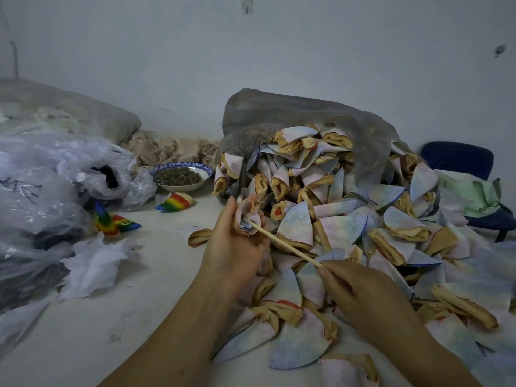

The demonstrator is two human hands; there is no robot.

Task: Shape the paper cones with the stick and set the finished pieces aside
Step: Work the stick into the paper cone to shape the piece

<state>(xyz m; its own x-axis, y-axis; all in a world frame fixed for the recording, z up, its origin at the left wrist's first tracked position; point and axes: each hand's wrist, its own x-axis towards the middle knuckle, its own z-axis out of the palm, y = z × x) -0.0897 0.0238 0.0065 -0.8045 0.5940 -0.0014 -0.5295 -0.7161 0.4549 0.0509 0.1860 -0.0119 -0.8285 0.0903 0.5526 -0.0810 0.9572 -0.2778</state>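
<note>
Against a bare white wall, a cluttered table (83,344) holds one bowl (182,177) and three rainbow pieces (176,203) toward its far left. The left hand (234,247) grips a cone (247,219) above the table's middle; the right hand (360,297) pinches one stick (284,245), best pushed gently to the tip. Unshaped cones (343,227), uncountable, spill from one bag (307,113).

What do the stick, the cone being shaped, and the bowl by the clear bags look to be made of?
The stick: pale, matte and thin, probably wood or bamboo.
The cone in the left hand: labelled paper, yet frayed threads at its edge suggest fabric; matte.
The bowl: glossy white with a blue patterned rim, likely glazed ceramic.
</note>
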